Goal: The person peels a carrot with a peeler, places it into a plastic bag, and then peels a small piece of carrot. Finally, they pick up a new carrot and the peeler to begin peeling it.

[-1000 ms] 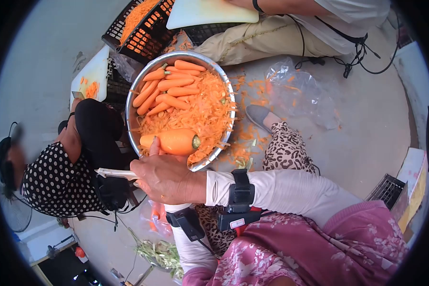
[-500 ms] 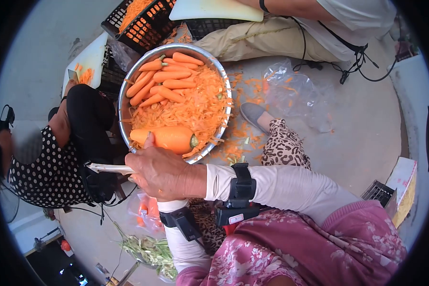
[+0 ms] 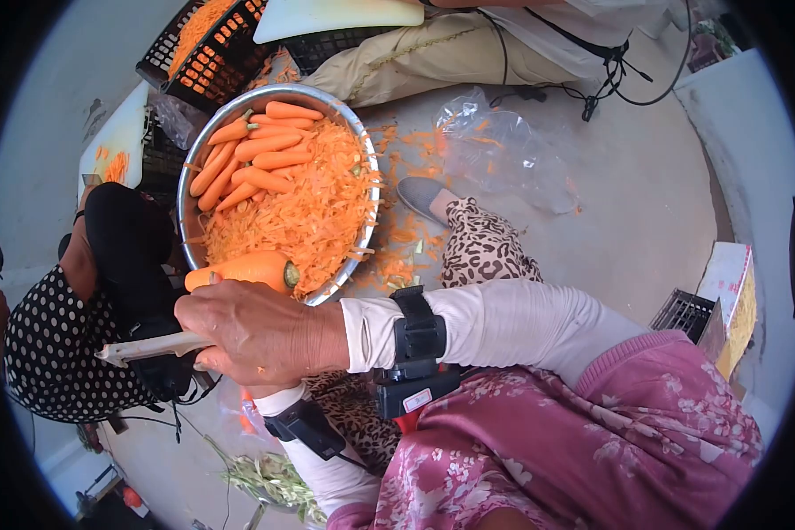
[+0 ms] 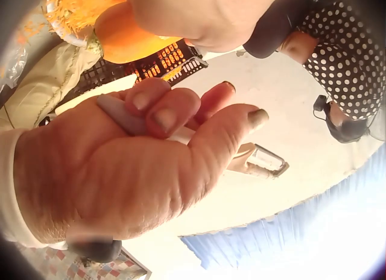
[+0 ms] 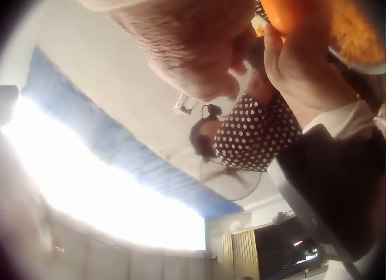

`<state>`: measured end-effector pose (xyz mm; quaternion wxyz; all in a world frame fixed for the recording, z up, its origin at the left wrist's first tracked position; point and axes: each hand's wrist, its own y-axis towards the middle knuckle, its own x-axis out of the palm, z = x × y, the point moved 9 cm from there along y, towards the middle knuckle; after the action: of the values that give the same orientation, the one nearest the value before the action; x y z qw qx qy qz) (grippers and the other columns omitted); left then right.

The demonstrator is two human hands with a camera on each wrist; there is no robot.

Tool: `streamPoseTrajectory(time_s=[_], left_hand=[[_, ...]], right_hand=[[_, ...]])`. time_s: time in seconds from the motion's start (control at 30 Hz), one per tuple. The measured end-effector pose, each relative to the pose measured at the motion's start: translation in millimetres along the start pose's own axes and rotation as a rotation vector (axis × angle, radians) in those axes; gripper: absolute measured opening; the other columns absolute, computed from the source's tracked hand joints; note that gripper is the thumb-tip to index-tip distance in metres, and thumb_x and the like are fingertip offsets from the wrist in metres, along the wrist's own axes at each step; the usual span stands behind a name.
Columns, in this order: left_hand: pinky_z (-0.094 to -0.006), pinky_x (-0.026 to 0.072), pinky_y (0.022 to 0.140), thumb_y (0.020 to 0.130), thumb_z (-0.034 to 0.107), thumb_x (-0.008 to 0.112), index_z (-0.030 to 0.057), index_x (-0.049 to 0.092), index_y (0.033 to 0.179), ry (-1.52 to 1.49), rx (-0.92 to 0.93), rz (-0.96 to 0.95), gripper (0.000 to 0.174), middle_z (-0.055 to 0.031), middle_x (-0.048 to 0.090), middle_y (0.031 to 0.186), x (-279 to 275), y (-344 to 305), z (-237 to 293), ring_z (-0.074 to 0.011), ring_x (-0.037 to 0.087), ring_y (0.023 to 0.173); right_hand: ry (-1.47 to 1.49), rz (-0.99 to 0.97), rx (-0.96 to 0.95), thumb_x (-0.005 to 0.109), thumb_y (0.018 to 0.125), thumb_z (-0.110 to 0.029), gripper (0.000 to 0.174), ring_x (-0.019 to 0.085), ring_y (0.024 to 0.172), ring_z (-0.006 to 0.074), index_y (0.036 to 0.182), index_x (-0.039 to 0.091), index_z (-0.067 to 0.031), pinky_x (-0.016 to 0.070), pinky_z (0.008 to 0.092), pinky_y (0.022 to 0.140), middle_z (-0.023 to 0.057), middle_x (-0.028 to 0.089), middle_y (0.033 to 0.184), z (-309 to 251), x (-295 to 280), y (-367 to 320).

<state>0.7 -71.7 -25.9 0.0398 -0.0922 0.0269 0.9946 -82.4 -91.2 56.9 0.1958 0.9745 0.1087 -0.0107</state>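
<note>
My left hand [image 5: 301,66] grips a thick orange carrot [image 3: 252,267] over the near edge of the metal basin [image 3: 374,177]. The carrot's cut crown faces right in the head view. Just on the near side of it, my right hand [image 3: 261,327] holds a peeler [image 3: 150,347] by its pale handle, fingers curled round it. The peeler's head points left there, apart from the carrot. From above, the right hand hides most of the left one. Inside the basin, smooth orange carrots [image 3: 256,146] lie beside a heap of peelings [image 3: 291,212].
Behind the basin stands a black crate [image 3: 212,57] of shredded carrot, with a white cutting board [image 3: 336,18] beside it. A person in polka dots [image 3: 53,344] sits at the left. Peelings and a clear plastic bag [image 3: 495,150] lie on the floor at right.
The head view has shifted, so the basin appears farther left. The carrot has drawn back toward the basin's near rim, and my right hand covers more of it. Both holds are unchanged.
</note>
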Motion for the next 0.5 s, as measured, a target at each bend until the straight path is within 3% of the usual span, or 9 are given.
streamPoseTrajectory(time_s=[0.2, 0.3, 0.37, 0.4, 0.43, 0.47, 0.5], left_hand=[[-0.0464, 0.0406, 0.099, 0.094, 0.025, 0.049, 0.0043, 0.044, 0.126, -0.009, 0.019, -0.037, 0.038, -0.0146, 0.051, 0.127, -1, 5, 6, -0.0302, 0.049, 0.118], [-0.0468, 0.0404, 0.1, 0.094, 0.025, 0.049, 0.0043, 0.044, 0.126, -0.013, 0.03, -0.006, 0.038, -0.0147, 0.05, 0.128, -11, 20, 11, -0.0305, 0.049, 0.118], [-0.0519, 0.0336, 0.105, 0.095, 0.026, 0.048, 0.0035, 0.043, 0.129, -1.038, -0.696, 0.37, 0.041, -0.0157, 0.046, 0.134, -12, 31, -63, -0.0328, 0.043, 0.125], [-0.0571, 0.0262, 0.107, 0.094, 0.028, 0.049, 0.0054, 0.045, 0.128, -1.083, -0.72, 0.407, 0.041, -0.0148, 0.048, 0.133, -17, 31, -70, -0.0323, 0.042, 0.127], [-0.0571, 0.0262, 0.107, 0.094, 0.028, 0.049, 0.0054, 0.045, 0.128, -1.088, -0.717, 0.42, 0.041, -0.0148, 0.048, 0.133, -18, 30, -68, -0.0323, 0.042, 0.127], [-0.0553, 0.0286, 0.107, 0.094, 0.026, 0.05, 0.0039, 0.044, 0.127, -1.048, -0.704, 0.428, 0.04, -0.0155, 0.048, 0.132, -20, 29, -64, -0.0325, 0.044, 0.125], [-0.0535, 0.031, 0.106, 0.094, 0.024, 0.05, 0.0024, 0.044, 0.127, -1.01, -0.691, 0.437, 0.04, -0.0162, 0.048, 0.131, -22, 28, -61, -0.0327, 0.045, 0.124]], right_hand=[[-0.127, -0.021, -0.086, 0.063, 0.073, -0.006, 0.018, 0.056, 0.071, 0.0411, 0.077, 0.047, 0.0004, 0.0431, 0.0473, 0.062, 0.0174, 0.054, 0.071, -37, -36, -1], [-0.335, -0.039, -0.195, 0.06, 0.074, -0.007, 0.01, 0.057, 0.068, 0.0353, 0.079, 0.053, -0.0007, 0.0444, 0.043, 0.06, 0.0158, 0.055, 0.071, -54, -84, -6], [-0.558, 0.019, -0.17, 0.059, 0.074, -0.007, 0.012, 0.058, 0.068, 0.0315, 0.084, 0.059, -0.0021, 0.045, 0.04, 0.06, 0.0136, 0.057, 0.073, -43, -126, -20], [-0.669, 0.066, -0.128, 0.059, 0.073, -0.007, 0.014, 0.058, 0.068, 0.03, 0.086, 0.061, -0.0028, 0.0451, 0.0388, 0.061, 0.0123, 0.058, 0.073, -26, -150, -32], [-0.687, 0.063, 0.009, 0.062, 0.073, -0.006, 0.016, 0.058, 0.068, 0.0285, 0.088, 0.063, -0.003, 0.0456, 0.0371, 0.061, 0.0116, 0.058, 0.073, -7, -179, -46], [-0.897, 0.095, 0.089, 0.062, 0.073, -0.004, 0.015, 0.059, 0.07, 0.0278, 0.088, 0.063, -0.003, 0.0462, 0.036, 0.062, 0.0118, 0.059, 0.076, 22, -204, -63], [-0.828, 0.168, 0.151, 0.058, 0.077, -0.009, 0.006, 0.056, 0.071, 0.0367, 0.079, 0.06, -0.0033, 0.044, 0.0458, 0.064, 0.0157, 0.055, 0.07, 44, -227, -82]])
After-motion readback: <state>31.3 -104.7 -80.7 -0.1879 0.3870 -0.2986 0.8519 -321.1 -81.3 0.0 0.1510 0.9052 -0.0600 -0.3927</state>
